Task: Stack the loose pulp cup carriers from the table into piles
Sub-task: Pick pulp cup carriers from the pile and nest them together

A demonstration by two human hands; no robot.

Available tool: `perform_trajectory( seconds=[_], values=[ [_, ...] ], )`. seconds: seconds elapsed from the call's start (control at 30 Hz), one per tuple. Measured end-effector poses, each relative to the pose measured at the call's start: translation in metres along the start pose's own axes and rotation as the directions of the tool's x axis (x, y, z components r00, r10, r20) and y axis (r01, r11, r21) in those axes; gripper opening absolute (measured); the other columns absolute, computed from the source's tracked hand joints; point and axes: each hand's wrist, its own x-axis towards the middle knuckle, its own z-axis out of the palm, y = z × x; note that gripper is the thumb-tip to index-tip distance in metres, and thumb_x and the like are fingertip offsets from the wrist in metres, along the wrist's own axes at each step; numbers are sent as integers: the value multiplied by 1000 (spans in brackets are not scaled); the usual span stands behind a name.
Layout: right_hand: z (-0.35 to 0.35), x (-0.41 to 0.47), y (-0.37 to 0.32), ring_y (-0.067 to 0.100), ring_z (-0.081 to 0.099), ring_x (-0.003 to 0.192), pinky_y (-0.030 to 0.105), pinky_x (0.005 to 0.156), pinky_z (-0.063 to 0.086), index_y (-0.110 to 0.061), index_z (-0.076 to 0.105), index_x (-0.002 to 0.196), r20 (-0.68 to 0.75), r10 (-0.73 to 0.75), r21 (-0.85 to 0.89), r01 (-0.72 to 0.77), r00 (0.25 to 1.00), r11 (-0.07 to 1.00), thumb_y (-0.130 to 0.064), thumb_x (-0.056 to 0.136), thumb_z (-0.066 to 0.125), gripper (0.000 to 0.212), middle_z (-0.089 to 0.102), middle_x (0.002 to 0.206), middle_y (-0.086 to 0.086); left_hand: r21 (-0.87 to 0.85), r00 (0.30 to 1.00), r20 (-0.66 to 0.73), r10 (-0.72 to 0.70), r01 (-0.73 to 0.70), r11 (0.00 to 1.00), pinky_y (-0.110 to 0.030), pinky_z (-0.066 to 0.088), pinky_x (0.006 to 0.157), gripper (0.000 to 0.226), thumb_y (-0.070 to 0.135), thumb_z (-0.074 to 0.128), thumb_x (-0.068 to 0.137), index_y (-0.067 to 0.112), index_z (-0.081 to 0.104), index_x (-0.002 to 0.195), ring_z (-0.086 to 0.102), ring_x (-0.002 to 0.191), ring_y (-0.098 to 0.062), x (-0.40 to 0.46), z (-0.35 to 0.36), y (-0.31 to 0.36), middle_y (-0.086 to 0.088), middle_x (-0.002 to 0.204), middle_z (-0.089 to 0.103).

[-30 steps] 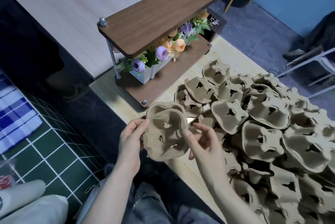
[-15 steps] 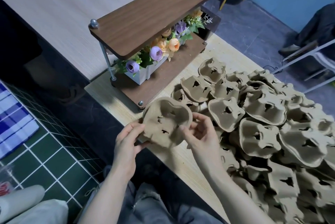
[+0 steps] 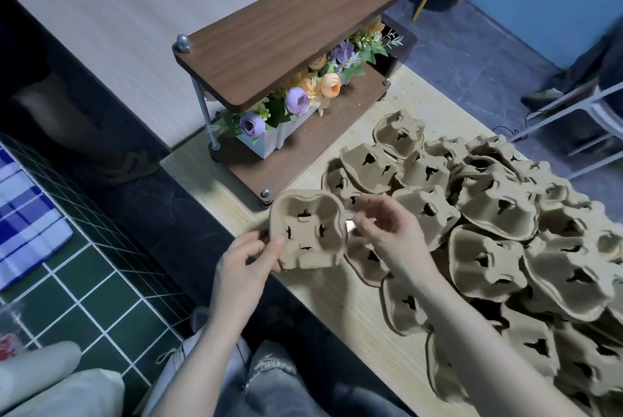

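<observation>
A brown pulp cup carrier (image 3: 308, 231) is held level just above the near-left corner of the light wooden table (image 3: 340, 308), its cup wells facing up. My left hand (image 3: 244, 268) pinches its near-left rim, thumb on top. My right hand (image 3: 387, 234) hovers just off its right edge with fingers loosely curled, touching nothing that I can see. A large heap of loose carriers (image 3: 499, 248) covers the table to the right, most lying upside down and overlapping.
A two-tier dark wood shelf (image 3: 296, 22) with a white box of artificial flowers (image 3: 293, 103) stands on the table's far-left end. A second pale table (image 3: 111, 18) lies beyond. Green tiled floor (image 3: 84, 298) and my knees are below.
The carrier has tipped from facing me to lying level with its wells up and moved onto the table corner. My right hand has let go of its right rim.
</observation>
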Motion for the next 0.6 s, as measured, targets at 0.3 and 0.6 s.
perform_trajectory(
  seconds=[0.3, 0.6],
  values=[
    [-51, 104, -16, 14, 59, 80, 39, 80, 54, -19, 63, 114, -105, -144, -411, 88, 984, 907, -22, 91, 65, 23, 63, 91, -4, -188, 992, -122, -17, -6, 982, -47, 49, 103, 15, 33, 81, 78, 35, 67, 82, 65, 111, -9, 3, 6, -1, 11, 117, 69],
    [-49, 149, -7, 27, 59, 111, 32, 91, 45, -16, 51, 134, -22, 84, -630, -79, 996, 772, -43, 88, 66, 56, 62, 125, 9, -253, 999, 26, 35, -27, 967, -46, 38, 115, 54, 10, 66, 92, 55, 63, 121, 49, 133, -4, 7, 7, 0, 15, 139, 58]
  ],
)
